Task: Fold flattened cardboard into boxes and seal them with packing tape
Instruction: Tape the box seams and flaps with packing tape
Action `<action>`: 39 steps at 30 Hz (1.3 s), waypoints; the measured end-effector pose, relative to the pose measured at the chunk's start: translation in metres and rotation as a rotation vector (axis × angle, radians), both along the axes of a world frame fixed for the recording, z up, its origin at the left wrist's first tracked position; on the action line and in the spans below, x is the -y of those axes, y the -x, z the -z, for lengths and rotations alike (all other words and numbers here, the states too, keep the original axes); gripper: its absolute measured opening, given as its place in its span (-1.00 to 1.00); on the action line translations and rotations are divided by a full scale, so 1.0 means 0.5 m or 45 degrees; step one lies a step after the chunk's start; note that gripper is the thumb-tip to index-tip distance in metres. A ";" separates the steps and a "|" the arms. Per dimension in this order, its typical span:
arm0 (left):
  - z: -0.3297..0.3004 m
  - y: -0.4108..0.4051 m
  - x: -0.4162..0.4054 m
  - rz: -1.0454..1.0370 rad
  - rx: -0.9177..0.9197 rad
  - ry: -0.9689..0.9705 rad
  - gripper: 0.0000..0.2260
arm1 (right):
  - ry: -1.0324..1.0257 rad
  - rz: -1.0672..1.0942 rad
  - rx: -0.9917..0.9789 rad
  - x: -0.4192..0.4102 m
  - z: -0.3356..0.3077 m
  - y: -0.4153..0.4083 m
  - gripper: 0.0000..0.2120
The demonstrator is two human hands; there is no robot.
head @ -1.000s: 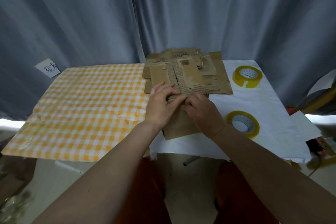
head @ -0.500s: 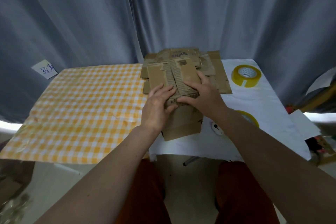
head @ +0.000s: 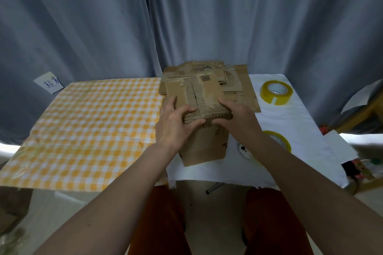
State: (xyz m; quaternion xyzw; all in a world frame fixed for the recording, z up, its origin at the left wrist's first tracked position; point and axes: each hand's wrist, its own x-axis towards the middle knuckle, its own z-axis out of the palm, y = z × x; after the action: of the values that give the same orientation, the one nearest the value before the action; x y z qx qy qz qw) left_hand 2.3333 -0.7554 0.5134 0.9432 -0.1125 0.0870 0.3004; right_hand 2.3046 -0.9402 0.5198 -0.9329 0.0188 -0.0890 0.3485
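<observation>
Hands: left hand (head: pixel 176 124) and right hand (head: pixel 238 119) both grip one cardboard box (head: pixel 204 114); two tape rolls, one (head: pixel 276 92) beyond, one (head: pixel 278 141) beside the right wrist.

Head cam, single view, wide-angle. Worn on person's head; looks fwd and down over both forearms at the cardboard stack (head: pixel 204 93), which sits centre frame, near. Grey curtain (head: pixel 228 16) behind stack fills upper half. Knees and floor below stack, at bottom edge. No 2nd view.

Brown cardboard box (head: pixel 204 141), yellow tape roll (head: pixel 276 92), orange-and-white checked cloth (head: pixel 93 130), white cloth (head: pixel 294 122), grey-blue curtain (head: pixel 207 16)
</observation>
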 end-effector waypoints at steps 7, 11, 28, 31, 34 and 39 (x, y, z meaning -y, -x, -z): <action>0.006 0.000 0.005 -0.053 -0.047 -0.149 -0.06 | 0.535 -0.344 0.414 -0.054 -0.022 0.045 -0.66; 0.014 -0.001 0.003 0.026 -0.081 -0.207 -0.11 | 0.643 -0.446 0.351 -0.085 -0.017 0.037 -0.62; 0.007 -0.028 -0.032 0.261 0.068 -0.572 -0.14 | 0.837 -0.509 -0.150 -0.075 -0.056 -0.004 -0.50; 0.016 -0.026 -0.035 0.305 0.111 -0.504 -0.15 | 0.850 -0.483 -0.236 -0.084 -0.047 -0.091 -0.49; 0.019 -0.028 -0.040 0.340 0.134 -0.466 -0.15 | 0.897 -0.481 -0.261 -0.086 -0.045 -0.162 -0.48; 0.024 -0.037 -0.042 0.348 0.182 -0.471 -0.16 | 0.908 -0.448 -0.193 -0.089 -0.034 -0.245 -0.47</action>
State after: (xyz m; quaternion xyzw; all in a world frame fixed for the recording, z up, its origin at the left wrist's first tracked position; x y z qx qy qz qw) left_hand 2.3519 -0.7344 0.5013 0.9496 -0.2742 0.0900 0.1228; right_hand 2.4269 -0.8954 0.5367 -0.9882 -0.1475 0.0401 0.0107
